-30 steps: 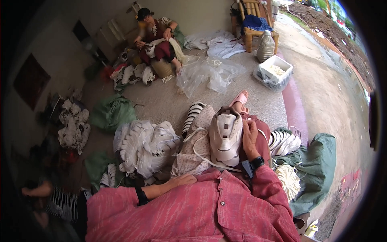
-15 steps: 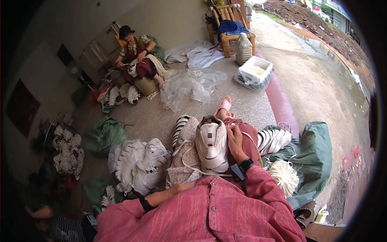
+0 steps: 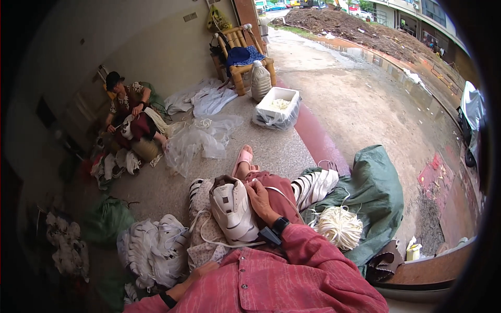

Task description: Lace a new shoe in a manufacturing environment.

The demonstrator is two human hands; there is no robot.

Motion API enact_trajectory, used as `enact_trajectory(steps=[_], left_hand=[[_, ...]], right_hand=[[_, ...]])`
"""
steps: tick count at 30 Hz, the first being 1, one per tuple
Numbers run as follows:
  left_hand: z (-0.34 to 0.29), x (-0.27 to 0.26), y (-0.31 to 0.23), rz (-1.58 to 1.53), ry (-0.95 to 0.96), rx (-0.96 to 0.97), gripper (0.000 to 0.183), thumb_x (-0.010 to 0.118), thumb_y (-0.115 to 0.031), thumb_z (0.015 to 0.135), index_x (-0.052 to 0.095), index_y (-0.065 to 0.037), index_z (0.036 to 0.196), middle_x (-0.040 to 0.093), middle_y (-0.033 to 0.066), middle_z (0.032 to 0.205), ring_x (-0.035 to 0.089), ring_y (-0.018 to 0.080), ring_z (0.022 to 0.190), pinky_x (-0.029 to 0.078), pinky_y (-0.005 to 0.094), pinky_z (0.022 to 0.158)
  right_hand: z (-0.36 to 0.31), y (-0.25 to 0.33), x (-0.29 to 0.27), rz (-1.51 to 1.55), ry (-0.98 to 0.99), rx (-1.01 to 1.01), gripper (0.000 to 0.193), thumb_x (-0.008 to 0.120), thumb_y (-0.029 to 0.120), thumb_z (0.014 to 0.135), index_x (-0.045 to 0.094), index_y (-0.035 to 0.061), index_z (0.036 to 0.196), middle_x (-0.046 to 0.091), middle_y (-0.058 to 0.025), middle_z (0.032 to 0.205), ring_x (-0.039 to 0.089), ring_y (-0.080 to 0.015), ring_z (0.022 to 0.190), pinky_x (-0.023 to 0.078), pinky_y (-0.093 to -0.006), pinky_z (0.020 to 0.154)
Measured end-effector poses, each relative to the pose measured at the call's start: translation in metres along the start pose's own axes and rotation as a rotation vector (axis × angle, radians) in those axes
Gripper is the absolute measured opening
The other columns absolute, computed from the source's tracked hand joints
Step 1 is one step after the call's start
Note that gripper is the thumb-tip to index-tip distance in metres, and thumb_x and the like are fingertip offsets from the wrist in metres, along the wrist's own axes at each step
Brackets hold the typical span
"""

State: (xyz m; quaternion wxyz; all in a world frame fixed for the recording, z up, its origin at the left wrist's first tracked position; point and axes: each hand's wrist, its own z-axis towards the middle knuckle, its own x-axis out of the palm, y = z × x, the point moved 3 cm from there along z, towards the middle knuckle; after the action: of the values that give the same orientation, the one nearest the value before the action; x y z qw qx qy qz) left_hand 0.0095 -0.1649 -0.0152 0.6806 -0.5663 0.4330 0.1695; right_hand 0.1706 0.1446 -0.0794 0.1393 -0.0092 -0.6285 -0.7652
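A white sneaker (image 3: 233, 208) rests on my lap, its dark collar away from me and its toe toward me. My right hand (image 3: 262, 201) is closed at the sneaker's right eyelet edge, with a cream shoelace (image 3: 284, 194) pinched at the fingertips. The lace trails over my right thigh, and another length loops round the toe. My left hand (image 3: 204, 269) lies low by the patterned cloth (image 3: 202, 254) on my lap, close to my shirt; its fingers are mostly hidden.
White shoe uppers (image 3: 155, 250) are piled at my left. At my right, a lace bundle (image 3: 340, 228) and striped uppers (image 3: 315, 187) lie on a green sack (image 3: 378, 193). Ahead stand a white foam box (image 3: 263, 112) and a bamboo chair (image 3: 238, 78). Another person (image 3: 130, 107) sits far left, handling a shoe.
My view has swung to the right, so the scene sits further left. My right hand remains at the sneaker's eyelets, and the sneaker still lies on my lap.
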Motion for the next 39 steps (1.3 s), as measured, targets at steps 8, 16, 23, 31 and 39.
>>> enact_trajectory(steps=[8, 16, 23, 31, 39], left_hand=[[0.010, -0.004, 0.001, 0.073, 0.155, -0.281, 0.030, 0.057, -0.016, 0.087, 0.055, 0.001, 0.112, 0.057, 0.0133, 0.099, 0.059, 0.0276, 0.090, 0.047, 0.0318, 0.081], [-0.003, -0.022, -0.017, -0.193, 0.065, -0.068, 0.028, 0.058, -0.015, 0.085, 0.057, 0.000, 0.109, 0.058, 0.0130, 0.097, 0.060, 0.0281, 0.089, 0.048, 0.0315, 0.079], [-0.004, -0.012, -0.017, -0.148, -0.087, 0.014, 0.026, 0.058, -0.014, 0.084, 0.058, 0.000, 0.106, 0.059, 0.0128, 0.095, 0.062, 0.0284, 0.088, 0.049, 0.0312, 0.077], [0.003, -0.015, -0.014, -0.049, 0.026, -0.032, 0.027, 0.059, -0.015, 0.083, 0.060, 0.000, 0.106, 0.063, 0.0112, 0.100, 0.065, 0.0271, 0.093, 0.051, 0.0307, 0.075], [0.005, -0.013, -0.013, 0.008, -0.018, 0.004, 0.022, 0.058, -0.016, 0.083, 0.062, -0.002, 0.101, 0.062, 0.0117, 0.095, 0.064, 0.0283, 0.089, 0.051, 0.0324, 0.073]], right_hand=[[0.000, 0.005, 0.000, -0.044, 0.017, 0.047, 0.019, 0.061, 0.021, 0.096, 0.057, 0.0027, 0.092, 0.056, 0.0006, 0.081, 0.049, -0.0080, 0.077, 0.044, -0.0233, 0.070], [0.000, 0.004, -0.001, -0.022, 0.020, 0.013, 0.019, 0.061, 0.021, 0.096, 0.057, 0.0025, 0.092, 0.056, 0.0009, 0.081, 0.048, -0.0080, 0.076, 0.043, -0.0230, 0.069], [0.002, -0.003, 0.000, -0.017, 0.024, 0.044, 0.019, 0.060, 0.020, 0.095, 0.055, 0.0021, 0.090, 0.058, -0.0060, 0.080, 0.052, -0.0124, 0.076, 0.045, -0.0273, 0.072], [0.003, -0.006, 0.000, -0.018, 0.022, 0.051, 0.016, 0.061, 0.019, 0.095, 0.058, 0.0029, 0.093, 0.058, 0.0002, 0.082, 0.050, -0.0076, 0.077, 0.044, -0.0227, 0.070], [0.000, 0.008, -0.002, -0.116, 0.014, 0.046, 0.017, 0.059, 0.016, 0.095, 0.055, 0.0004, 0.090, 0.059, -0.0082, 0.079, 0.051, -0.0132, 0.074, 0.046, -0.0288, 0.069]])
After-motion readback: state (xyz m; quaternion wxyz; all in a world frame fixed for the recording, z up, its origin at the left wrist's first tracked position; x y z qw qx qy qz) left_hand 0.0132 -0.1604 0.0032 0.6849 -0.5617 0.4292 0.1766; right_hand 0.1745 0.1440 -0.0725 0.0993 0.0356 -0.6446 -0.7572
